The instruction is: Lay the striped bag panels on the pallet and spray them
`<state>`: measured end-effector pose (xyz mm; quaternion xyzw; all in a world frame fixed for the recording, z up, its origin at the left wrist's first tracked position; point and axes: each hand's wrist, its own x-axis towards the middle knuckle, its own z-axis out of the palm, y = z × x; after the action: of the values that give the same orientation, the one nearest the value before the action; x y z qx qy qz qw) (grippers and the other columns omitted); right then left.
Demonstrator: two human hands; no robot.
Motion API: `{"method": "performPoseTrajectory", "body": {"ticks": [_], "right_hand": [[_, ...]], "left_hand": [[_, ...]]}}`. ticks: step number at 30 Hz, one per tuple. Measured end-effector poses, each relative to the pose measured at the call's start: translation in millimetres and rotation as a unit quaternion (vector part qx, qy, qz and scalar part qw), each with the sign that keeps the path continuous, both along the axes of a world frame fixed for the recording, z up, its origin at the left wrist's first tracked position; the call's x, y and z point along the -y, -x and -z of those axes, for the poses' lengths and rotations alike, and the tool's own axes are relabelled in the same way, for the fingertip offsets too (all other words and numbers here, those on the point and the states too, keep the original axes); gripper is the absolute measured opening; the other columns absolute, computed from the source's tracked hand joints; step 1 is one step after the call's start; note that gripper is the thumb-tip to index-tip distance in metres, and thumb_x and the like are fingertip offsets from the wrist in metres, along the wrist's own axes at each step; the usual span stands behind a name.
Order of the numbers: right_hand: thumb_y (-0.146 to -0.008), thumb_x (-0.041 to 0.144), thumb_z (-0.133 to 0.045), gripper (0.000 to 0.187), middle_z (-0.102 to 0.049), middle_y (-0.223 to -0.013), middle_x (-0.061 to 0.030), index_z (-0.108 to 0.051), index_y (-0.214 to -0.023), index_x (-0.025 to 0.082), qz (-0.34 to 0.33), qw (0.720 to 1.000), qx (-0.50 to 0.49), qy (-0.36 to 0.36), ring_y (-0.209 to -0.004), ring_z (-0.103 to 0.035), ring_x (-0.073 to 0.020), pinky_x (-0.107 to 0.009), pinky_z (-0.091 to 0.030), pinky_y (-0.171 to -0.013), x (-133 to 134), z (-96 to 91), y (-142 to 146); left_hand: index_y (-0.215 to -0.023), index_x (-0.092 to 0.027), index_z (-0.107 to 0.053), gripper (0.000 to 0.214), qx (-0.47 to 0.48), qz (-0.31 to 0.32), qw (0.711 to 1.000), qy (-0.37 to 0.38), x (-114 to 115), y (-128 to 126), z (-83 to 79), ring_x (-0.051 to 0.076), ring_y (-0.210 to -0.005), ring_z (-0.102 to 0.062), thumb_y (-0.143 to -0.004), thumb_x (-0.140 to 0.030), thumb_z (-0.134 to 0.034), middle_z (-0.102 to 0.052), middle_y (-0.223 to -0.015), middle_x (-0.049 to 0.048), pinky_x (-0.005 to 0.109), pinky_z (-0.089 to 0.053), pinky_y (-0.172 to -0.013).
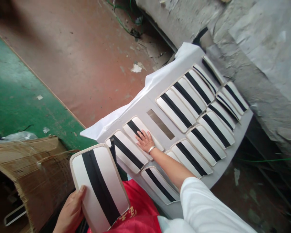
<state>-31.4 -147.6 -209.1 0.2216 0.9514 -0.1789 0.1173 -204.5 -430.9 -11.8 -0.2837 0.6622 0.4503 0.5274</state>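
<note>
My left hand (71, 208) grips the lower left edge of a white padded panel (100, 186), thumb on top. The panel has rounded corners, beige edging and a broad black stripe, and is raised beside the table's near end. My right hand (145, 141) lies with fingers spread on a similar striped panel (128, 129), covering part of its stripe; a bracelet (151, 149) circles the wrist. Another striped panel (128, 152) lies between the two hands. My right forearm hides part of the nearer row.
Several more striped panels (177, 110) lie in two rows on the light grey table (242, 129), some overlapping. A brown rectangular patch (160, 124) shows in its surface. An open cardboard box (46, 174) stands at left. A rough grey wall (264, 74) borders the far end.
</note>
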Motion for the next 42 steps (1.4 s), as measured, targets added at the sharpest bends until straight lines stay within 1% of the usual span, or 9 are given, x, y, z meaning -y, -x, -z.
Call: {"method": "performPoseTrajectory", "body": {"ticks": [5, 8, 11, 16, 20, 25, 30, 37, 42], "right_hand": [[-0.091, 0.047, -0.044, 0.048, -0.05, -0.137, -0.0161, -0.056, -0.125, 0.016, 0.169, 0.957, -0.092, 0.219, -0.131, -0.04, -0.0289, -0.051, -0.028, -0.11, -0.3, -52.5, 3.2], [-0.092, 0.062, -0.025, 0.063, -0.063, -0.117, -0.016, -0.058, -0.12, 0.016, 0.316, 0.804, -0.178, 0.471, -0.109, -0.06, -0.026, -0.047, -0.048, -0.092, 8.0, -102.4, -6.2], [-0.087, 0.069, -0.031, 0.064, -0.063, -0.119, -0.0121, -0.059, -0.118, 0.021, 0.406, 0.695, -0.257, 0.535, -0.109, -0.06, -0.0251, -0.043, -0.051, -0.087, 6.0, -146.3, -23.0], [-0.084, 0.071, -0.038, 0.064, -0.067, -0.11, -0.0085, -0.066, -0.108, 0.019, 0.37, 0.75, -0.206, 0.508, -0.105, -0.06, -0.0245, -0.039, -0.046, -0.092, -22.1, -188.6, -61.2], [-0.077, 0.073, -0.047, 0.072, -0.068, -0.107, -0.0102, -0.06, -0.119, 0.016, 0.364, 0.717, -0.207, 0.557, -0.099, -0.062, -0.0262, -0.037, -0.05, -0.082, -41.1, -202.3, -101.8], [-0.068, 0.054, -0.07, 0.052, -0.072, -0.093, -0.0084, -0.067, -0.102, 0.014, 0.419, 0.816, -0.041, 0.396, -0.087, -0.065, -0.0271, -0.039, -0.052, -0.078, -58.1, -209.3, -145.6], [-0.075, 0.05, -0.063, 0.046, -0.072, -0.099, -0.0083, -0.065, -0.106, 0.016, 0.463, 0.833, -0.019, 0.303, -0.089, -0.067, -0.0266, -0.038, -0.054, -0.081, -84.5, -218.1, -171.0], [-0.072, 0.05, -0.068, 0.04, -0.073, -0.095, -0.0067, -0.065, -0.1, 0.022, 0.457, 0.826, 0.019, 0.33, -0.088, -0.069, -0.0282, -0.037, -0.057, -0.075, -125.0, -241.4, -177.5], [-0.067, 0.047, -0.071, 0.04, -0.073, -0.09, -0.0066, -0.065, -0.096, 0.02, 0.443, 0.828, 0.025, 0.343, -0.084, -0.068, -0.0268, -0.037, -0.056, -0.073, -150.1, -228.5, -143.3]], "left_hand": [[-0.071, -0.015, -0.065, 0.045, 0.002, -0.022, 0.997, -0.078, -21.9, 3.3, 3.5, 0.027, -0.061, -0.068, -0.048, -0.049, -0.085, -0.069, -0.057, 0.0028, 0.029, -0.054, -0.047], [-0.075, -0.014, -0.067, 0.048, 0.017, -0.04, 0.988, -0.151, -57.7, -0.9, 9.0, 0.027, -0.064, -0.069, -0.046, -0.047, -0.086, -0.069, -0.059, 0.003, 0.032, -0.058, -0.054], [-0.079, -0.013, -0.068, 0.048, 0.031, -0.057, 0.969, -0.239, -104.1, -13.1, 10.2, 0.026, -0.069, -0.07, -0.047, -0.043, -0.087, -0.071, -0.065, 0.0045, 0.032, -0.059, -0.062], [-0.089, -0.014, -0.067, 0.032, 0.056, -0.087, 0.936, -0.338, -170.8, -40.3, 10.6, 0.024, -0.082, -0.07, -0.064, -0.029, -0.079, -0.074, -0.078, 0.006, 0.032, -0.058, -0.076], [-0.09, -0.012, -0.066, 0.018, 0.103, -0.088, 0.928, -0.348, -206.0, -69.9, 24.9, 0.023, -0.081, -0.07, -0.076, -0.023, -0.068, -0.073, -0.078, 0.008, 0.034, -0.057, -0.081], [-0.087, -0.011, -0.063, 0.014, 0.154, -0.092, 0.924, -0.338, -241.0, -118.7, 45.6, 0.02, -0.074, -0.07, -0.078, -0.021, -0.067, -0.071, -0.073, 0.007, 0.036, -0.056, -0.082], [-0.082, -0.013, -0.059, 0.012, 0.192, -0.068, 0.914, -0.351, -280.1, -147.9, 42.2, 0.021, -0.076, -0.069, -0.076, -0.018, -0.067, -0.07, -0.068, 0.0058, 0.038, -0.055, -0.085], [-0.085, -0.013, -0.059, 0.022, 0.194, -0.007, 0.907, -0.373, -300.4, -149.8, 38.2, 0.024, -0.081, -0.067, -0.073, -0.026, -0.071, -0.07, -0.079, 0.0101, 0.044, -0.054, -0.082], [-0.084, -0.013, -0.06, 0.018, 0.149, 0.004, 0.924, -0.353, -308.1, -132.7, 51.2, 0.021, -0.079, -0.066, -0.075, -0.025, -0.069, -0.068, -0.078, 0.009, 0.041, -0.054, -0.079]]}}
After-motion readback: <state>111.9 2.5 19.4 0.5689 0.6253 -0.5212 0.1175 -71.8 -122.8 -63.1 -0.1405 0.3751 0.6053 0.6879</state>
